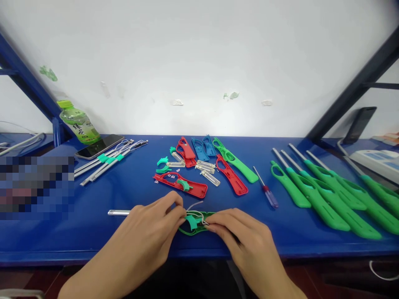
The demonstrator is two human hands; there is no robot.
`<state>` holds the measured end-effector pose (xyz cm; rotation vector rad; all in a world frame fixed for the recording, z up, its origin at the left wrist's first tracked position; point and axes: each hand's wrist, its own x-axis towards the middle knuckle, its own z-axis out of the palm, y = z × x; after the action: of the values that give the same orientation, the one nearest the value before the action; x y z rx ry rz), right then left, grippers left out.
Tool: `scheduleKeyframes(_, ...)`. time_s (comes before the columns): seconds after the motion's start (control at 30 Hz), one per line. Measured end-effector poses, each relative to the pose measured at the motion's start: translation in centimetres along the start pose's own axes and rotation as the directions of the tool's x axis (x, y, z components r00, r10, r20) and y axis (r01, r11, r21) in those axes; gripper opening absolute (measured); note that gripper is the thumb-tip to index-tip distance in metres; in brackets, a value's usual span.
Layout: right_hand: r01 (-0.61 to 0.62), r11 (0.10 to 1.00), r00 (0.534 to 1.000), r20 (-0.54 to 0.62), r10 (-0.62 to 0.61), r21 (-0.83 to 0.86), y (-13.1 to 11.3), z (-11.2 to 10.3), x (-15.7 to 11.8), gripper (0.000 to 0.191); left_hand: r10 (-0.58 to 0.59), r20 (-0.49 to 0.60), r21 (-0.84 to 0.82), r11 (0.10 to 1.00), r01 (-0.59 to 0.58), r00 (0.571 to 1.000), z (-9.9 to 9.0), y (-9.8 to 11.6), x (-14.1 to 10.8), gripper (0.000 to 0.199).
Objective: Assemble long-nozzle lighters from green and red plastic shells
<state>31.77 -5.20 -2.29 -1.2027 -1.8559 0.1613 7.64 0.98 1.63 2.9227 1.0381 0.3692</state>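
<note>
A green lighter shell (187, 231) lies open near the table's front edge, with a teal trigger piece (192, 222) and thin white wires (199, 214) in it. A metal tube (118, 212) sticks out to the left from under my left hand (152, 226). That hand's fingers are pinched together at the shell's left part, beside the trigger; what is between them is hidden. My right hand (246, 236) pinches at the right end of the wires, over the shell. Its fingertips are closed on the white wires.
Red shell halves (199, 190), blue shells (200, 150), a green shell (246, 170) and clear fuel tanks (210, 178) lie mid-table. A screwdriver (270, 197) and several green lighters (324, 207) are right; metal tubes (106, 168), a phone (99, 147) and a bottle (79, 124) left.
</note>
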Motion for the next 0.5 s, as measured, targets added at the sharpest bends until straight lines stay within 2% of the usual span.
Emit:
scheduleKeyframes(0.23, -0.001, 1.000, 1.000, 0.005, 0.001, 0.011, -0.19, -0.11, 0.17, 0.023, 0.000, 0.010, 0.004, 1.000, 0.000, 1.000, 0.29, -0.05, -0.13, 0.028)
scheduleKeyframes(0.5, 0.011, 1.000, 1.000, -0.015, -0.011, 0.004, -0.28, -0.14, 0.05, 0.020, -0.002, 0.037, 0.039, 0.999, 0.001, 0.999, 0.08, 0.02, 0.20, 0.032)
